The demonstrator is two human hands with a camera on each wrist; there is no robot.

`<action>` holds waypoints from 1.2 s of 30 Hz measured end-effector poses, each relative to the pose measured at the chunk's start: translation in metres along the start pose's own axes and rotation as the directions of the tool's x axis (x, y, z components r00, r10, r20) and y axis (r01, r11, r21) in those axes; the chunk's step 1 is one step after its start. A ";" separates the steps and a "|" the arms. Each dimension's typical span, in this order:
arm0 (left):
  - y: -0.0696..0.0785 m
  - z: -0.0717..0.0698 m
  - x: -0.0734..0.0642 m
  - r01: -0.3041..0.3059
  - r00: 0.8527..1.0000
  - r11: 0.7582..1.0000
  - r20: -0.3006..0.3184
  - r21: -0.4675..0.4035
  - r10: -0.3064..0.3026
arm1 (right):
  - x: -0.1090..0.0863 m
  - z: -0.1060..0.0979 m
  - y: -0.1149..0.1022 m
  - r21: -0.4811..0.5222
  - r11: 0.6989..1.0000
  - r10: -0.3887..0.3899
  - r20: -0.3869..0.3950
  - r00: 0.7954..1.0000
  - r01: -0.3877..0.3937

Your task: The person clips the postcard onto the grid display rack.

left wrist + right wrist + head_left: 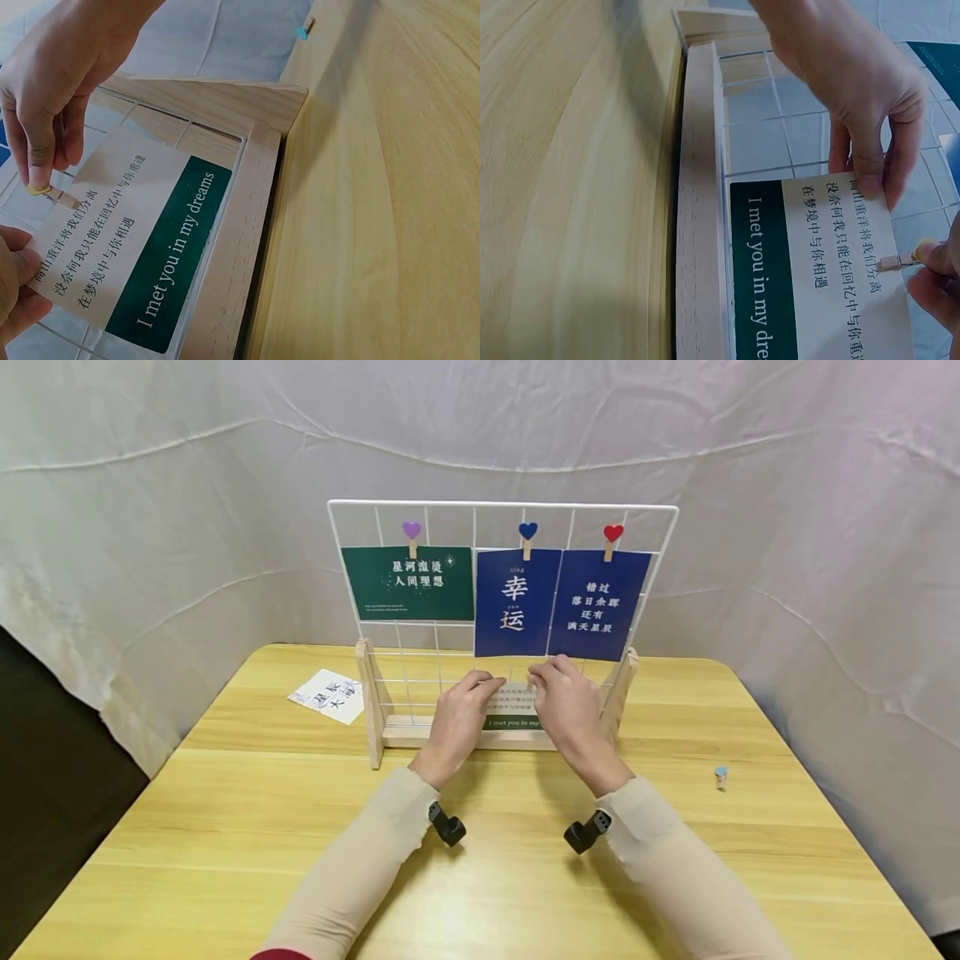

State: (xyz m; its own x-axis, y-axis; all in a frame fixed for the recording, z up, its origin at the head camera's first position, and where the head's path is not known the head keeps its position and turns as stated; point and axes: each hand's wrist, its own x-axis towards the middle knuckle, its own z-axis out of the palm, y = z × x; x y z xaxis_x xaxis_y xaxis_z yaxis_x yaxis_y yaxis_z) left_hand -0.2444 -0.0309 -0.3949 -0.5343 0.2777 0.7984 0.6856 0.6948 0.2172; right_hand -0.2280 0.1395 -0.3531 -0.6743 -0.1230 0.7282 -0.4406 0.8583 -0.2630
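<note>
My left hand (459,717) pinches the upper left corner of a cream and green card (810,262), thumb in front. The card stands against the white wire grid (408,693), just above the wooden base bar (259,172). Between thumb and fingers, my right hand (568,706) pinches a small wooden clip (889,263) with a yellow top, its tip over the card's upper edge. Higher on the grid hang a green card (407,583), a blue card (517,603) and a second blue card (600,606), each under a heart-topped clip.
A white card with dark characters (327,696) lies on the table left of the stand. To the right lies a small clip with a light blue top (722,777). Wooden side supports (370,706) hold the grid, and a pale cloth (480,427) hangs behind.
</note>
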 end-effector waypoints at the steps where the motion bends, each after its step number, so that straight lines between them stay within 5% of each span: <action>1: 0.000 0.000 0.000 0.001 1.000 1.000 -0.002 0.002 -0.001 | 0.000 0.000 0.000 -0.004 1.000 -0.004 0.003 1.000 0.004; 11: -0.001 0.000 -0.001 0.015 1.000 1.000 0.015 0.025 -0.016 | 0.000 0.001 0.007 -0.011 0.996 -0.084 0.011 0.996 0.084; 21: -0.001 -0.006 0.002 0.019 0.999 0.996 0.028 0.084 -0.021 | -0.003 -0.003 0.012 0.057 0.996 -0.068 0.032 0.997 0.067; 36: -0.005 -0.014 0.007 -0.039 0.999 0.990 -0.004 0.133 0.040 | -0.012 -0.016 0.026 0.080 0.990 -0.116 -0.014 0.993 0.116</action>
State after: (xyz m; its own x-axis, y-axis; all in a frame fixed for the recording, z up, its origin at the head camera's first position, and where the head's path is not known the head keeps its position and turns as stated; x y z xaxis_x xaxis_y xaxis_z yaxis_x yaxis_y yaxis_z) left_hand -0.2444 -0.0416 -0.3827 -0.5049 0.3024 0.8085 0.6342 0.7653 0.1098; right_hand -0.2215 0.1710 -0.3586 -0.6106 -0.2147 0.7623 -0.5621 0.7955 -0.2262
